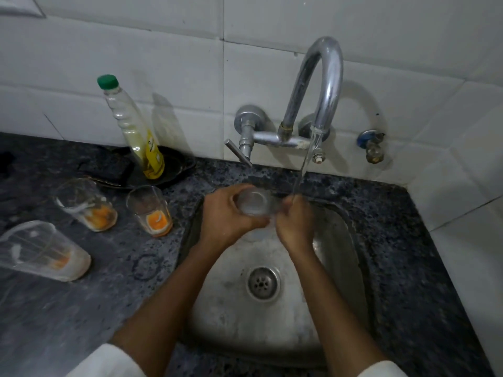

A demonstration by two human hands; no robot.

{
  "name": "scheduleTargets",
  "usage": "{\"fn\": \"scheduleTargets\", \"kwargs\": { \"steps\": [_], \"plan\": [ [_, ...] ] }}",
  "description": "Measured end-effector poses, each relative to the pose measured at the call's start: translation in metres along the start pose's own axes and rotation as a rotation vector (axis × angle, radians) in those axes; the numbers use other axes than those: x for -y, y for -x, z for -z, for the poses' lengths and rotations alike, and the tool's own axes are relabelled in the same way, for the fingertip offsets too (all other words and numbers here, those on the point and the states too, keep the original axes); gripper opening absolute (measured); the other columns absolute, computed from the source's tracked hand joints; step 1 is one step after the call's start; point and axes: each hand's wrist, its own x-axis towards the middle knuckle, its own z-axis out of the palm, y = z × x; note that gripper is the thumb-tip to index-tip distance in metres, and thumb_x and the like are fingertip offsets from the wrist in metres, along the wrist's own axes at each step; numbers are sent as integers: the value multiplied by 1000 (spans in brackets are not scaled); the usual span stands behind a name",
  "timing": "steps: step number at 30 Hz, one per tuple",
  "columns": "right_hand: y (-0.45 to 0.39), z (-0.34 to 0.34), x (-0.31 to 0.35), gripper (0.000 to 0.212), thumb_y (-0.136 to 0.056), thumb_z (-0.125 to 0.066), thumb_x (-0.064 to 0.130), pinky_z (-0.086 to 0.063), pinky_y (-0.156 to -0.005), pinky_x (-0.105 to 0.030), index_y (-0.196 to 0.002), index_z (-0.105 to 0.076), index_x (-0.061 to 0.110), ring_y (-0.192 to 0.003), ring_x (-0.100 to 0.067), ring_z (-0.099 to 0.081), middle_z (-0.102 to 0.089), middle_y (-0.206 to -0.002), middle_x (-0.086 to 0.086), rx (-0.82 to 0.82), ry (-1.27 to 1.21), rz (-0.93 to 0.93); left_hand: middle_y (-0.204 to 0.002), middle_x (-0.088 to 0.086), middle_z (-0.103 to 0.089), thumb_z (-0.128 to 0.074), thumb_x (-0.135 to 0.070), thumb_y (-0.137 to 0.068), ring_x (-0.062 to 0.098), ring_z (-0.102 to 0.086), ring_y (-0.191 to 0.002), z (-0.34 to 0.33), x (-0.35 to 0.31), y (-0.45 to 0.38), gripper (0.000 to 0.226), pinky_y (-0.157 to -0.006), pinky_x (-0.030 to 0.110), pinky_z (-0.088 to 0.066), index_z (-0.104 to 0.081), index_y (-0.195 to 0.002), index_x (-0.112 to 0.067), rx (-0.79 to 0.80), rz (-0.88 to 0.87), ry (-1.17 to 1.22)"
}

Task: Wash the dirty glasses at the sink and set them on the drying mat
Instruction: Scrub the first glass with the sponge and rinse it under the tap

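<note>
- Over the far end of the steel sink basin [239, 317], the left hand [227, 217] wraps around a clear drinking glass [255, 204], mouth tilted toward the camera.
- The right hand [295, 224] pinches the glass's right side, its fingers closed on it, under the thin water stream [306, 161] from the curved chrome tap [324, 77].
- On the dark speckled stone surface [68, 308] left of the sink stand three glasses with orange residue [159, 221].
- A green-capped bottle of yellow liquid [136, 131] leans near the surface's back edge.
</note>
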Motion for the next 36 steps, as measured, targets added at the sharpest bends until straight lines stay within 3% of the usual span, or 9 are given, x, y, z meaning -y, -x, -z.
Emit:
{"fn": "scheduleTargets", "kwargs": {
  "steps": [3, 6, 8, 11, 15, 19, 23, 28, 36],
  "plan": [
    [9, 9, 61, 22, -96, -49, 34, -36, -66, -30, -95, -57, 14, -90, -27, -63, -63, -93, -7, -43, 225, 332, -89, -16, -73, -94, -20, -46, -8, -67, -83, 20, 16, 16, 56, -75, 16, -54, -72, -94, -36, -99, 119, 13],
    [1, -4, 104, 59, -91, -46, 61, -41, -69, -36, -109, -58, 6, -99, -34, -63, -65, -107, -14, -73, 388, 371, -96, -9, -75, -95, -22, -47, 1, -69, -87, 36, 26, 28, 59, -77, 27, -58, -75, -102, -25, -97, 147, -29],
    [-9, -12, 117, 58, -94, -42, 58, -45, -72, -38, -111, -62, 6, -99, -35, -63, -67, -109, -15, -96, 408, 363, -95, -8, -75, -96, -24, -45, 4, -70, -87, 46, 28, 33, 61, -77, 28, -58, -75, -103, -23, -96, 153, -52],
    [-22, -22, 122, 61, -100, -26, 49, -51, -75, -41, -101, -67, 4, -91, -36, -65, -70, -100, -18, -145, 255, 240, -94, -9, -75, -92, -38, -40, 2, -70, -86, 59, 30, 35, 64, -77, 28, -58, -74, -100, -28, -68, 148, -39],
    [-24, -21, 117, 58, -95, -35, 58, -54, -58, -34, -85, -64, 9, -69, -29, -69, -72, -83, -16, 77, -242, 1, -94, -7, -76, -88, -42, -40, 3, -70, -86, 69, 31, 32, 66, -76, 19, -55, -75, -102, -23, -27, 113, -28],
    [9, -7, 85, 20, -99, -47, 31, -51, -61, -33, -112, -57, 18, -75, -21, -64, -69, -107, -13, 328, -375, -31, -87, -10, -74, -95, -24, -46, -4, -67, -79, 79, 25, 29, 54, -70, 11, -51, -76, -97, -25, -15, 80, -2],
    [63, -7, 35, 58, -79, -72, -2, -56, -80, -26, -126, -52, 25, -106, -8, -62, -63, -117, 7, 525, -210, 232, -85, -9, -77, -92, -45, -43, 0, -71, -79, 80, 16, 26, 56, -75, 24, -57, -77, -92, -24, 27, 68, 21],
    [106, -13, 24, 59, -56, -91, 12, -50, -71, -11, -104, -63, 31, -86, 14, -63, -66, -95, 23, 206, -379, 302, -85, -7, -77, -93, -47, -51, -5, -70, -79, 74, -27, 48, 51, -72, 16, -54, -78, -92, -22, 149, 14, -25],
    [124, 7, 30, 57, -46, -91, 38, -57, -74, -42, -94, -64, 23, -80, -24, -68, -71, -86, -3, 60, -243, 330, -132, 8, -62, -71, -32, -88, 18, -62, -117, 138, -63, 88, 55, -100, 36, -51, -53, -138, -18, 328, 177, 88]
  ]
}}
